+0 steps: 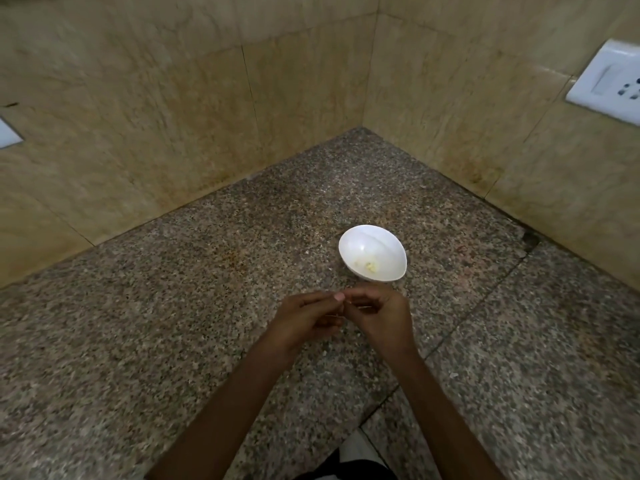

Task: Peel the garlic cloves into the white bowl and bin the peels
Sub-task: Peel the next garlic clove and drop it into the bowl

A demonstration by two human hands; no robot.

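- The left hand (304, 320) and the right hand (377, 317) meet just below the middle of the frame, fingertips touching over the stone counter (173, 306).
- Both hands have curled fingers drawn in to a tight pinch where they meet. Only thin pale slivers show between the fingertips, and the rest is hidden. Going by the task, I judge that they hold a garlic clove with its skin part way off, though its long axis cannot be read.
- The white bowl (367, 244) stands on the counter just above the hands, a little to the right in the frame. It is near the knuckles of the right hand but apart from them.
- A small yellowish heap, seemingly peeled garlic (369, 266), lies at the bottom of the bowl on the side nearest the hands.
- The coming move turns on this: the bowl lies up and slightly right of the pinch, so the right hand is the nearer one. A short reach away from the body would probably put the clove over the rim.
- The bowl's near rim faces the hands, with nothing standing between the two.
- No bin is in view, so I cannot tell which way the skins must go.
- Loose skins may cling to the fingers and drop into the bowl with the clove.
- Tiled walls (173, 116) close the corner behind, and a white wall socket (609, 77) sits at the upper right edge.
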